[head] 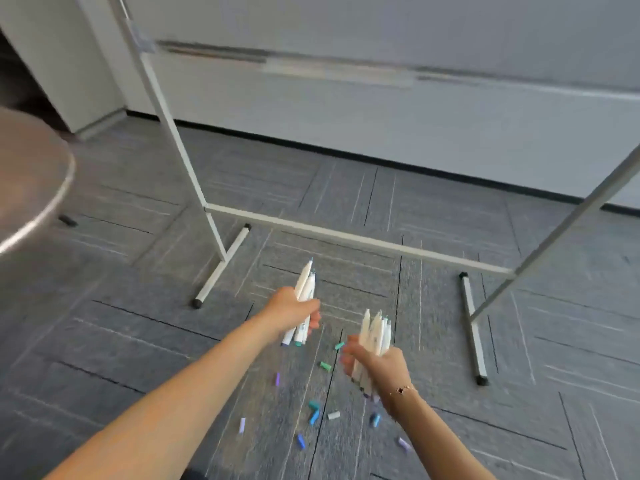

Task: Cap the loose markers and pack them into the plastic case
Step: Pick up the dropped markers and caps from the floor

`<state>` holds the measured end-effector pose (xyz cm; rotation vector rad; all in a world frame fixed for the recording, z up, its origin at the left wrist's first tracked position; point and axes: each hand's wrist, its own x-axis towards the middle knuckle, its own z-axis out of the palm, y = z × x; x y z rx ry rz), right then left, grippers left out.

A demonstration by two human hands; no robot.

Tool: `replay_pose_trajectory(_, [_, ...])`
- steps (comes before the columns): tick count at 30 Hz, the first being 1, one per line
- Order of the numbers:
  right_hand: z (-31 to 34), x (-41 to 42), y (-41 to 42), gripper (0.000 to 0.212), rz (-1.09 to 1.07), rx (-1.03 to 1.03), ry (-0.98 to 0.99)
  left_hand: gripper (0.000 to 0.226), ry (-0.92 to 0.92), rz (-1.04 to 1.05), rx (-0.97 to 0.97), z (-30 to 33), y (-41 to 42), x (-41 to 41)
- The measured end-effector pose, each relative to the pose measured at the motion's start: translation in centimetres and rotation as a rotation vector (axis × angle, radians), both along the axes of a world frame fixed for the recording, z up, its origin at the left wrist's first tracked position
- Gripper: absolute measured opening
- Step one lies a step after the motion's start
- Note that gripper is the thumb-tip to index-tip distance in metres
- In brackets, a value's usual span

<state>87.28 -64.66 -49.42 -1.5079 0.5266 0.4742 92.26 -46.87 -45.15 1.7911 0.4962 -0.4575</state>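
While both hands are busy with markers, the capping step has not really begun, as I judge it. In the head view, the left hand (294, 308) is curled around a small bundle of white markers (304, 299), their tips pointing to the far side. The right hand (377, 365) grips a bigger bundle (374, 336), also held nearly upright. The picture is blurred, but the tips look bare, without caps.

The loose caps (313, 408) lie scattered on the grey carpet floor (138, 341), below and between the two hands, in green, blue and purple colours. One green cap (325, 366) lies near the middle, another purple one (403, 444) lies nearer, on the right.

The plastic case is not visible in this view, so I cannot say where it is. The next move, in my opinion, asks to free one hand, because with both hands full nobody can pick up a cap. Maybe the markers should be put down first.

Around, a white metal stand (346, 235) has its feet on the floor just beyond the hands, and a round desk (31, 188) is at the far left. The stand's feet could be in the way when reaching far.
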Motion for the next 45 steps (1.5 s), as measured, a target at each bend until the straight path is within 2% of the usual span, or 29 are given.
replay_pose_trajectory(2, [4.9, -0.4, 0.1, 0.010, 0.023, 0.012, -0.061, 0.016, -0.053, 0.039, 0.044, 5.0, -0.1, -1.2])
replay_pose_trajectory(5, [12.6, -1.5, 0.7, 0.016, 0.080, 0.018, -0.179, 0.009, -0.145, 0.080, 0.102, 12.1, -0.5, -4.3])
replay_pose_trajectory(9, [21.6, -3.4, 1.9, 0.017, 0.185, 0.050, -0.320, 0.016, -0.254, 0.138, 0.048, 21.0, 0.2, -9.1])
replay_pose_trajectory(12, [27.7, -5.5, 3.8, 0.021, 0.272, 0.098, -0.391, 0.011, -0.341, 0.223, -0.022, 27.7, 2.8, -13.4])
replay_pose_trajectory(15, [32.8, -7.7, 6.9, 0.017, 0.369, 0.213, -0.397, 0.008, -0.397, 0.328, -0.154, 33.8, 6.7, -18.7])
replay_pose_trajectory(17, [35.5, -9.2, 10.0, 0.019, 0.474, 0.281, -0.382, 0.015, -0.433, 0.410, -0.193, 37.1, 10.2, -22.7])
replay_pose_trajectory(20, [38.4, -11.7, 16.1, 0.014, 0.624, 0.302, -0.327, 0.020, -0.428, 0.540, -0.175, 40.7, 16.2, -28.8])
replay_pose_trajectory(22, [39.5, -13.6, 21.0, 0.019, 0.740, 0.239, -0.309, 0.019, -0.394, 0.640, -0.149, 42.4, 20.6, -32.6])
replay_pose_trajectory(24, [40.2, -15.4, 26.2, 0.026, 0.858, 0.178, -0.292, 0.016, -0.352, 0.744, -0.155, 43.4, 25.1, -36.1])
replay_pose_trajectory(29, [42.2, -21.0, 39.0, 0.011, 1.102, 0.089, -0.321, 0.014, -0.220, 0.991, -0.163, 42.6, 36.4, -43.6])
replay_pose_trajectory(35, [43.3, -25.6, 53.4, 0.019, 1.352, -0.060, -0.479, 0.019, -0.143, 1.184, -0.141, 39.4, 48.5, -49.5])
replay_pose_trajectory(38, [42.1, -27.4, 59.4, 0.036, 1.382, -0.232, -0.544, 0.019, -0.154, 1.251, -0.148, 36.8, 51.9, -50.5])
replay_pose_trajectory(41, [41.0, -29.2, 63.3, 0.039, 1.426, -0.423, -0.613, 0.009, -0.139, 1.256, -0.047, 34.3, 53.4, -50.5])
replay_pose_trajectory(45, [39.2, -30.6, 66.6, 0.046, 1.474, -0.529, -0.574, 0.034, -0.030, 1.253, 0.123, 32.6, 53.3, -49.4])
